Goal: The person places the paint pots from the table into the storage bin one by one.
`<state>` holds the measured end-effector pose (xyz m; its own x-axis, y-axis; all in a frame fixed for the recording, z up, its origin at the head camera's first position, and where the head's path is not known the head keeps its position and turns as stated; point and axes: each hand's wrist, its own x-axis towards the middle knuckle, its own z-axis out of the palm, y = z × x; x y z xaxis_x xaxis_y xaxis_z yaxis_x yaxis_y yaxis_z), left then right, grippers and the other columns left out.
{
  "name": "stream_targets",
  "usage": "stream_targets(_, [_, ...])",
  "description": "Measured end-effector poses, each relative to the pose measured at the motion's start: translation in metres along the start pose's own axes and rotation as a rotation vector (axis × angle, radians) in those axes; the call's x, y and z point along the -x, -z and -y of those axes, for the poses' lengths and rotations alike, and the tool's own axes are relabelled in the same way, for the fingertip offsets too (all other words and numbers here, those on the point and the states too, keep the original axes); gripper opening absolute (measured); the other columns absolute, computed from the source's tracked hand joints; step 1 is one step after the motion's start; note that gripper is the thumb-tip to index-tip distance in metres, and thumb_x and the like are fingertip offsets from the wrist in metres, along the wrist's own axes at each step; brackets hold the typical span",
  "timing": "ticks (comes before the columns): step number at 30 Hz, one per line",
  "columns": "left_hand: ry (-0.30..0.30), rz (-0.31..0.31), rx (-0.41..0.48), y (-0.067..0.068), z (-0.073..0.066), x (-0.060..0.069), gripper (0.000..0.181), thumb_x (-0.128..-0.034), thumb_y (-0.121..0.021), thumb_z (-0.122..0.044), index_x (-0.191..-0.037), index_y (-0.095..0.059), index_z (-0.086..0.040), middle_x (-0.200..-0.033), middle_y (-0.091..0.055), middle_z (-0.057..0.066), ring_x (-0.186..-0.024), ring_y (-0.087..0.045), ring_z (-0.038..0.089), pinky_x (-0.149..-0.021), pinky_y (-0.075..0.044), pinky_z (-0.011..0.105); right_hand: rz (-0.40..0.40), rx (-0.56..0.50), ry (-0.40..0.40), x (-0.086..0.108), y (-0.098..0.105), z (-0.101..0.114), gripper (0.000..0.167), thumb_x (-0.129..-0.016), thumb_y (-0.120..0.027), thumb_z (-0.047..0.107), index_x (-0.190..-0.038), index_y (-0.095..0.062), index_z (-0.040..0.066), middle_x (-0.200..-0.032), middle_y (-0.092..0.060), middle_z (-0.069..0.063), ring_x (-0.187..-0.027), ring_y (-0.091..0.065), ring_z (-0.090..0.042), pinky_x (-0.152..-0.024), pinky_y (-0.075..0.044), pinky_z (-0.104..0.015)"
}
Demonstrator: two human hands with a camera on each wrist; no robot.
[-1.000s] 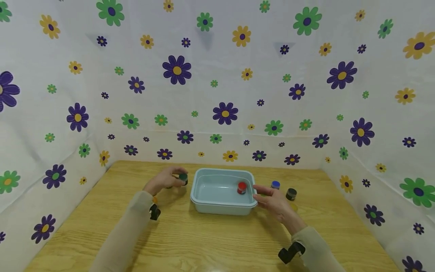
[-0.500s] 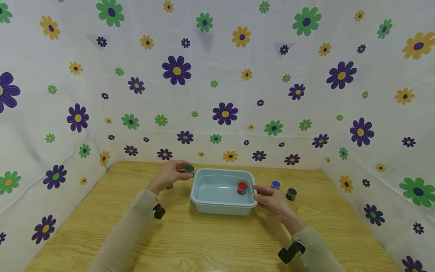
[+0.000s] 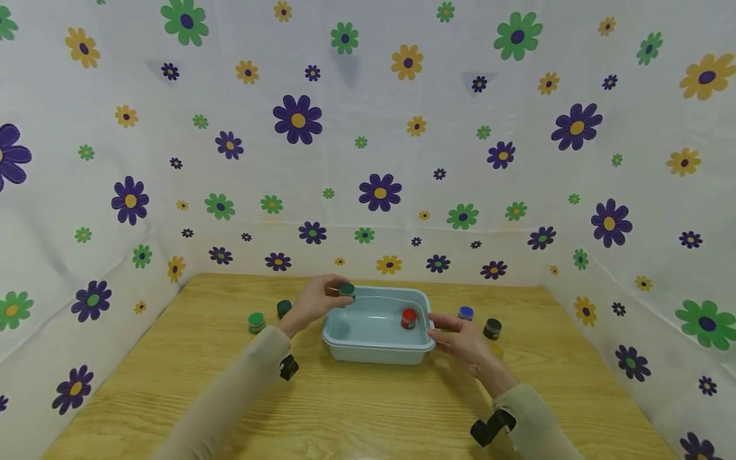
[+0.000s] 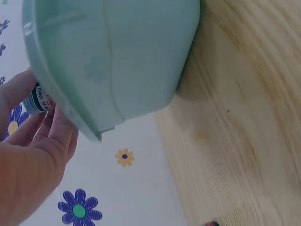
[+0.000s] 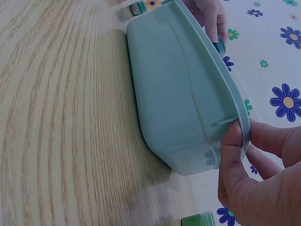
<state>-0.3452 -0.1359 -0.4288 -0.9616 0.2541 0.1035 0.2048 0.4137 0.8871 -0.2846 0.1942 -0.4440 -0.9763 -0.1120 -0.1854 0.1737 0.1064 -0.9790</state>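
In the head view, my left hand (image 3: 316,301) holds a small jar with a dark green lid (image 3: 346,289) just above the left end of a pale blue plastic tub (image 3: 374,354). The left wrist view shows the labelled side of that jar (image 4: 38,100) between thumb and fingers, close to the tub's rim. A red-lidded jar (image 3: 409,317) stands inside the tub, toward its right end. My right hand (image 3: 464,344) pinches the tub's right rim; the right wrist view shows its thumb and fingers on either side of that rim (image 5: 242,117).
Left of the tub stand a green-lidded jar (image 3: 256,322) and a dark-lidded jar (image 3: 284,309). On the right are a blue-lidded jar (image 3: 466,312), a black-lidded jar (image 3: 492,328) and a partly hidden yellow thing (image 3: 497,349). Flowered cloth (image 3: 368,160) surrounds the wooden table (image 3: 368,409).
My left hand has lifted the dark green-lidded jar off the table and carried it right, over the tub's left edge. Jars behind that arm are now uncovered. The right hand stays put.
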Motion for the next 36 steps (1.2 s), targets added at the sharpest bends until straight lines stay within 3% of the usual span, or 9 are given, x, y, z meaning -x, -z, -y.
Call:
stream_targets(5, [0.007, -0.025, -0.013, -0.017, -0.002, -0.004, 0.040, -0.0853, -0.077, -0.018, -0.123, -0.064, -0.010, -0.115, -0.068, 0.005, -0.106, -0.065, 0.023, -0.089, -0.058, 0.038, 0.006, 0.007, 0.010, 0.001, 0.002, -0.001, 0.046, -0.093, -0.066, 0.008, -0.137, -0.055, 0.002, -0.143, -0.051, -0.021, -0.106, -0.062, -0.020, -0.088, -0.058, -0.031])
stream_targets(14, [-0.035, 0.057, -0.047, -0.039, -0.012, -0.005, 0.035, -0.0883, -0.073, -0.013, -0.121, -0.062, -0.005, -0.111, -0.069, 0.009, -0.100, -0.066, 0.020, -0.084, -0.059, 0.034, 0.005, 0.005, -0.001, 0.000, 0.000, -0.001, 0.046, -0.093, -0.065, 0.005, -0.138, -0.054, 0.001, -0.143, -0.050, -0.022, -0.107, -0.062, -0.020, -0.089, -0.058, -0.031])
stream_targets(19, [-0.054, 0.088, -0.090, -0.050, -0.020, -0.006, 0.037, -0.0855, -0.076, -0.013, -0.120, -0.064, -0.006, -0.114, -0.067, 0.014, -0.096, -0.067, 0.022, -0.073, -0.059, 0.032, -0.009, 0.010, -0.005, -0.001, 0.001, 0.000, 0.045, -0.093, -0.065, 0.005, -0.137, -0.056, 0.003, -0.143, -0.051, -0.020, -0.107, -0.062, -0.021, -0.089, -0.058, -0.032])
stream_targets(24, [-0.043, 0.131, -0.115, -0.061, -0.025, -0.005, 0.037, -0.0828, -0.079, -0.011, -0.117, -0.066, -0.005, -0.114, -0.067, 0.019, -0.082, -0.069, 0.021, -0.063, -0.060, 0.032, 0.001, 0.013, -0.007, 0.000, 0.001, 0.000, 0.046, -0.093, -0.065, 0.006, -0.138, -0.054, 0.001, -0.144, -0.049, -0.022, -0.110, -0.061, -0.022, -0.090, -0.058, -0.032])
stream_targets(31, [-0.030, 0.164, -0.043, -0.074, -0.027, -0.007, 0.035, -0.0831, -0.077, -0.007, -0.115, -0.065, -0.001, -0.115, -0.066, 0.022, -0.079, -0.071, 0.028, -0.065, -0.062, 0.037, -0.010, 0.009, -0.008, 0.000, 0.000, 0.000, 0.046, -0.094, -0.064, 0.006, -0.139, -0.053, 0.002, -0.144, -0.048, -0.022, -0.105, -0.062, -0.019, -0.088, -0.058, -0.030])
stream_targets(36, [0.000, 0.198, -0.071, -0.082, -0.026, -0.010, 0.035, -0.0823, -0.076, -0.002, -0.114, -0.063, 0.002, -0.117, -0.063, 0.024, -0.074, -0.069, 0.022, -0.065, -0.062, 0.033, 0.001, -0.001, 0.000, -0.001, 0.001, 0.000, 0.047, -0.094, -0.064, 0.006, -0.139, -0.053, 0.000, -0.143, -0.049, -0.023, -0.108, -0.062, -0.021, -0.088, -0.058, -0.030])
